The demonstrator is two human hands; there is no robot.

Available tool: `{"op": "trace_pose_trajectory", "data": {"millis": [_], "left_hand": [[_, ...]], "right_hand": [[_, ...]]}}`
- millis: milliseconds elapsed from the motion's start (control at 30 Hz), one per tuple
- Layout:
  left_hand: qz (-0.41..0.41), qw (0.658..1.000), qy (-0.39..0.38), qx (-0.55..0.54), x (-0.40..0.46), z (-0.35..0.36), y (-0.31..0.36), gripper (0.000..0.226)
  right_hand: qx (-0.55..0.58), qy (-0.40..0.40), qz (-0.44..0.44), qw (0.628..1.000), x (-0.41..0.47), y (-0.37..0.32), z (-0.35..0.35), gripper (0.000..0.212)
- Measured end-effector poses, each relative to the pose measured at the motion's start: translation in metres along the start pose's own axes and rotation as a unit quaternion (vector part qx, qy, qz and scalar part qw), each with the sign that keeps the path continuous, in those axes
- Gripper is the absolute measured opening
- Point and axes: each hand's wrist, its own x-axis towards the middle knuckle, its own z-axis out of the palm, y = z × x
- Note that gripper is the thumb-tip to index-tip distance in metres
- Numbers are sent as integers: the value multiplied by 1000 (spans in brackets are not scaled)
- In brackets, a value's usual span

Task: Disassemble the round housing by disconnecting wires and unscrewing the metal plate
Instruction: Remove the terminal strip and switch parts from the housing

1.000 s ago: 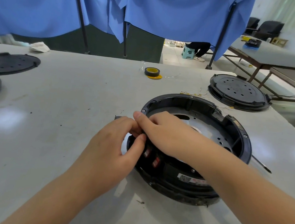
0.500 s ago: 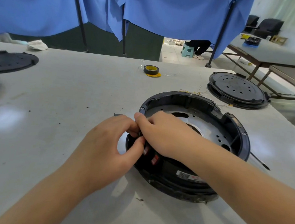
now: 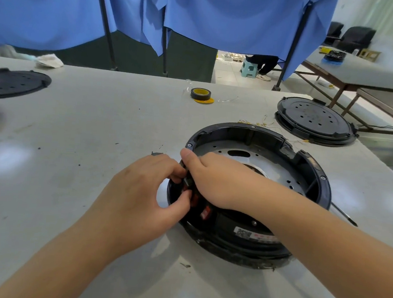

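Hands meet at the near-left rim of the round housing (image 3: pixel 253 191), which lies open side up on the counter (image 3: pixel 92 140), right of centre. The left hand (image 3: pixel 140 196) has thumb and fingers closed together on something small and dark at the rim, beside the red wire connectors (image 3: pixel 205 212); the right hand (image 3: pixel 214 180) lies curled over the rim with its thumb on top. Its fingertips are hidden, so I cannot tell what it grips. I judge it pins the housing while the left pulls a connector free. The metal plate (image 3: pixel 281 169), pale and perforated, sits inside the ring, apparently not yet unscrewed. A screwdriver (image 3: pixel 344 213) pokes out from behind the housing's right side, within reach for the plate.

The counter is pale grey, scuffed and flecked with debris. A roll of black tape with a yellow core (image 3: pixel 200 94) stands farther back; a dark round cover (image 3: pixel 314 120) rests at the right, with thin wire scraps (image 3: pixel 258 123) between it and the housing; another cover (image 3: pixel 12 83) lies far left. Blue curtains (image 3: pixel 224 17) on poles close the background, with a gap showing tiled floor and a stool (image 3: pixel 249 68).
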Motion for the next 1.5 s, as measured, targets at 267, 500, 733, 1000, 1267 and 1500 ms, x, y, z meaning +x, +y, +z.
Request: {"op": "trace_pose_trajectory", "data": {"millis": [267,500,733,1000,1267,1500], "left_hand": [[3,1000,7,5,0,3,0,30],[4,1000,13,1,0,3,0,30],[3,1000,4,-5,0,3,0,28],[-7,1000,-2,-8,0,2,-1,31],[-5,1000,3,-12,1,3,-1,25],[2,1000,19,-3,1,5,0,22]], "right_hand": [[-35,-47,4,998,-1,0,0,54],[-22,-39,21,999,-2,0,-1,55],[-20,-21,7,1000,-4,-1,6,66],[-52,-5,-9,999,-2,3,6,59],[-2,-19,0,1000,-1,4,2,40],[-35,-27,-10,999,1,6,1,56]]}}
